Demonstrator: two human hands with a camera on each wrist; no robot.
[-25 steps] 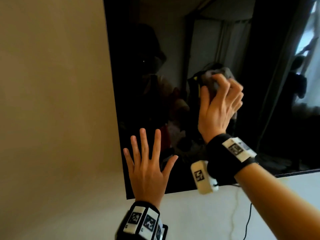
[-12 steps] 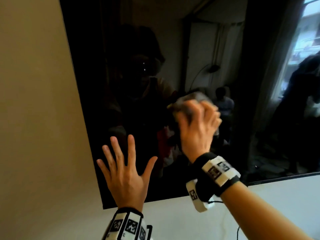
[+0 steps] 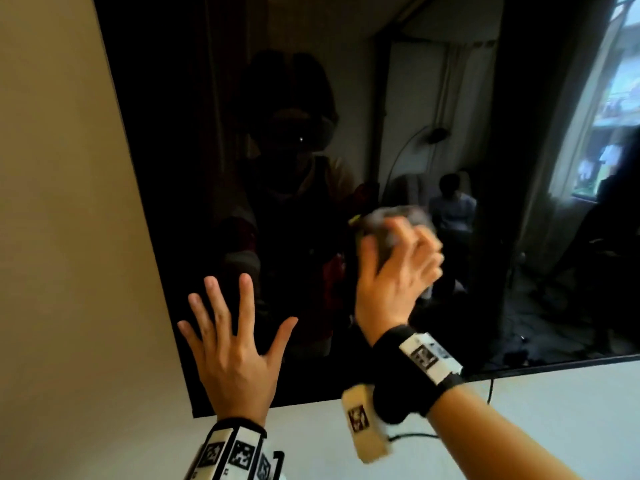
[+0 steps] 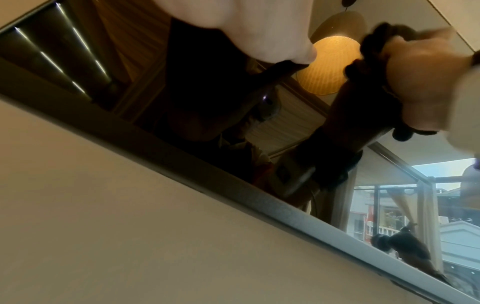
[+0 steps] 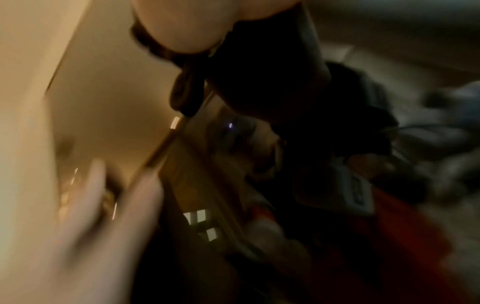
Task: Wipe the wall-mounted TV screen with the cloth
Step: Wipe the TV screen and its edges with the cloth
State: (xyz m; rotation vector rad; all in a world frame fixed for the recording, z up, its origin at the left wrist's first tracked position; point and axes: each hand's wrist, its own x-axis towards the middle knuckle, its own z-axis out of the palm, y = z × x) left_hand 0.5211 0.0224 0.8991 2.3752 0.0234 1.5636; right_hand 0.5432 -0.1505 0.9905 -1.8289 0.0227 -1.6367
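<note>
The black wall-mounted TV screen (image 3: 311,116) fills most of the head view and mirrors the room. My right hand (image 3: 394,271) grips a bunched grey cloth (image 3: 391,225) and holds it against the glass near the screen's lower middle; it is motion-blurred. My left hand (image 3: 232,344) lies flat with fingers spread on the screen's lower left corner. In the left wrist view the TV's lower frame (image 4: 233,185) runs diagonally, and the right hand (image 4: 420,82) with the dark cloth (image 4: 369,51) shows at upper right. The right wrist view is blurred, with cloth (image 5: 187,88) under the palm.
A beige wall (image 3: 62,237) borders the TV on the left, and a pale wall (image 3: 519,410) runs below it. A thin black cable (image 3: 490,389) hangs under the TV's bottom edge. Reflections of a window and seated people show in the glass.
My right hand with the cloth has slid down and left across the screen. The view has shifted right, so more of the screen shows. My left hand stays spread on the lower left corner.
</note>
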